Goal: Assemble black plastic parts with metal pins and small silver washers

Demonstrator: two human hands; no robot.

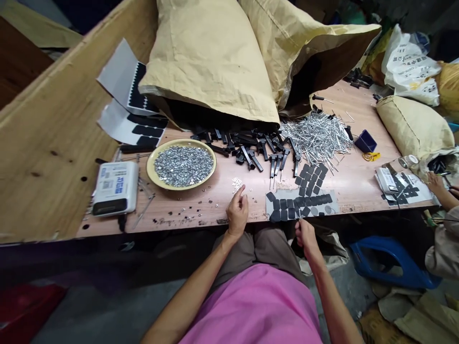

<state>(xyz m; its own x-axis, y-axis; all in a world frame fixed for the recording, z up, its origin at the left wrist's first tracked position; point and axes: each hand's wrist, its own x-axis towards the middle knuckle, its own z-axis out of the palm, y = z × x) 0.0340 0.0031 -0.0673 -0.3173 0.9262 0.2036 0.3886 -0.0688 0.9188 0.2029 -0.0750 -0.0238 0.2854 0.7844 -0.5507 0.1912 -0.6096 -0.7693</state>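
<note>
Pale washers (236, 182) lie beyond the left hand (237, 213), index finger extended, and black pads (283, 204) beyond the right hand (306, 237), fingers curled, whatever either grasps unclear

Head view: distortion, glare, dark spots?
Head view: wooden board at left looks stretched, likely wide-angle; head view: silver rods glint; head view: mouth of the open sack sinks into shadow; head view: fine detail around the right hand is too small to read.

Sheet (334, 204) right of bowl (150, 167), sacks (211, 57) behind
</note>
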